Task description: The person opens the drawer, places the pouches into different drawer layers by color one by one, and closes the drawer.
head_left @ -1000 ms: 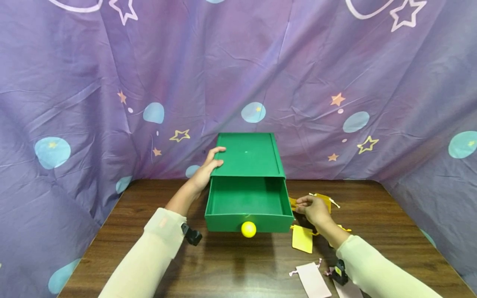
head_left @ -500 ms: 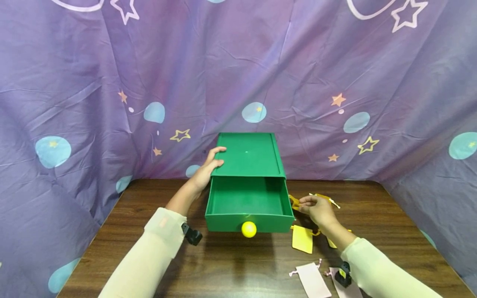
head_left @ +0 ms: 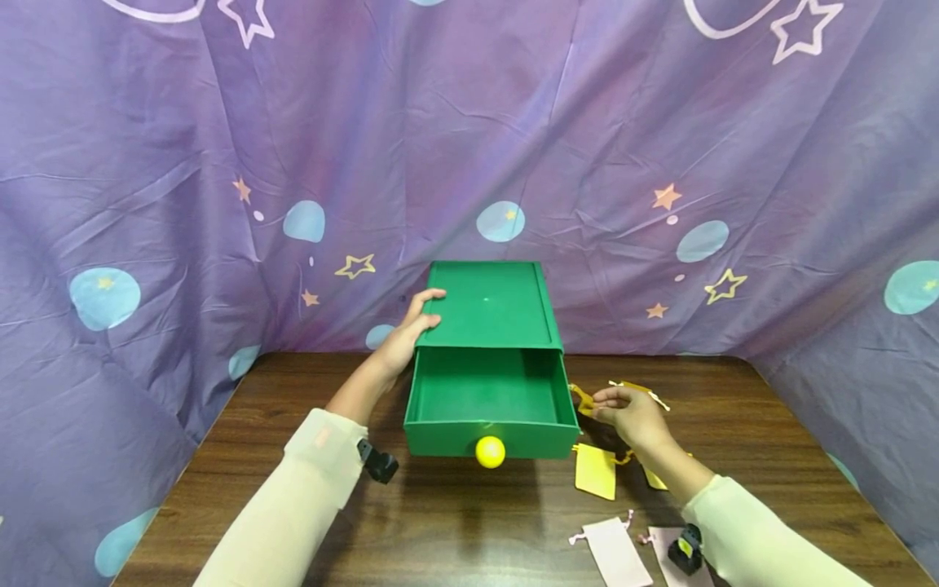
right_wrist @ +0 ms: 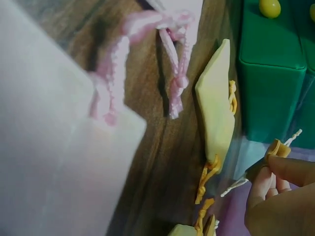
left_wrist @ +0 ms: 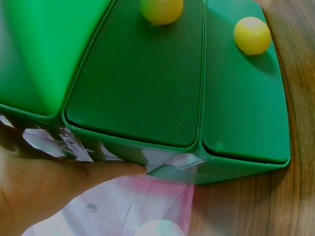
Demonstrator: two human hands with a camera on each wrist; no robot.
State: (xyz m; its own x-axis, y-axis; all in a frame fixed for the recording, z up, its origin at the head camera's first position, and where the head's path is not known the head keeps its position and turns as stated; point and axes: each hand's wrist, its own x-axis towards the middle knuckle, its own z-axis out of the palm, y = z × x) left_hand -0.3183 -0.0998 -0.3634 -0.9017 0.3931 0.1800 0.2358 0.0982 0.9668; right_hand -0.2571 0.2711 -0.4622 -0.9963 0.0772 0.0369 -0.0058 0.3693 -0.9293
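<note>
A: Where do we find the left hand point(head_left: 396, 349)?

B: We see it against the side of the green cabinet point(head_left: 487, 302), two fingertips set apart over the top edge. We'd guess it braces the box, since light plastic could slide. The rest of its fingers are hidden from us.

A: And the right hand point(head_left: 637, 416)?

B: Clamped: thumb and fingertips meet on a gold bag point(right_wrist: 278, 148), just outside the drawer point(head_left: 440, 440) that stands out to their left. We take it that a pinch is enough for cloth this limp.

A: We also notice gold cloth behind those fingers, with pale cords.

B: Yes, and we can't tell whether it is all one bag, or whether it touches the table point(head_left: 418, 530).

A: What lies nearer the person than that pinch?

B: A yellow bag point(head_left: 595, 471), flat, close to the fingertips; another yellow bag point(head_left: 655, 479), partly behind the wrist; then two pale pink bags point(head_left: 619, 553) farther from the fingers. We suppose they lie on this side to give the right fingers a short reach.

A: And the yellow knob point(head_left: 490, 452)?

B: Between the hands, with no finger touching it. We figure it sticks out to be easily grasped.
</note>
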